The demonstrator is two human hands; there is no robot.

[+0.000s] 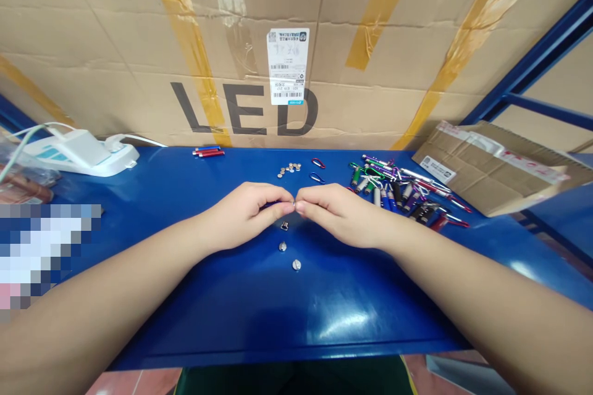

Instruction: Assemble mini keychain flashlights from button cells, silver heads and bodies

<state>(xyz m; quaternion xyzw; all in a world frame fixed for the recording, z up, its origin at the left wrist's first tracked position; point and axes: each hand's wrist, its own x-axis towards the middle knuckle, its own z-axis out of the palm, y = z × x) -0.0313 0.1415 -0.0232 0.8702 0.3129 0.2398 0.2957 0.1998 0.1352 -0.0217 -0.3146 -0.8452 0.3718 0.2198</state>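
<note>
My left hand (248, 213) and my right hand (340, 213) meet above the blue table, thumbs and index fingers pinched together. A tiny shiny piece shows between the fingertips, too small and covered to name. Just below the fingers lies a small black-and-silver metal part (284, 226). Nearer to me are two round silver caps, one slotted cap (282, 247) and another (296, 265). Beyond my hands sit several small button cells (291, 167). A red carabiner clip (318, 163) and a blue carabiner clip (317, 178) rest to their right.
At the right is a pile of small keychain flashlights (391, 194) and pen-like sticks beside an open cardboard box (491, 166). Red and blue tubes (208, 152) lie at the back. A white power strip (115, 159) stands at left. A large carton (361, 105) walls the back.
</note>
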